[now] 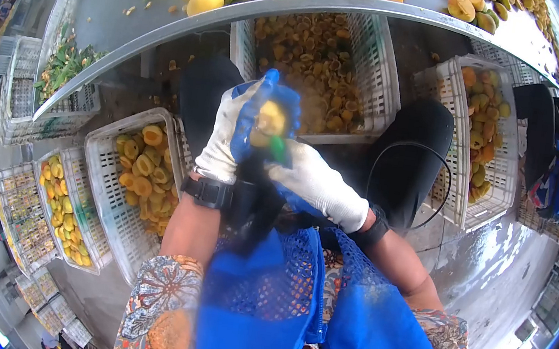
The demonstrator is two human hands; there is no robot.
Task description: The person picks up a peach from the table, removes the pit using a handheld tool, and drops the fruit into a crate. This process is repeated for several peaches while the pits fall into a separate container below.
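Fruit point(272, 118): sat near upper middle of the frame, blurred; seemed light, firm yet easily bruised, likely slippery wherever cut.
Left hand point(246, 116): cupped the fruit from the left.
Right hand point(315, 181): gripped a green thing point(278, 149), too blurred to identify.
Fruit sides: called for a broad, gentle hold, clear of any cut face.

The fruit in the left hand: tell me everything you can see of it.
The fruit looks yellow, paler in patches, and roughly rounded; blur hides its finer surface, any cut, and its exact tilt. It is cupped in the blue-and-white gloved left hand, between the knees. A green object at the right hand is close by; contact is unclear.
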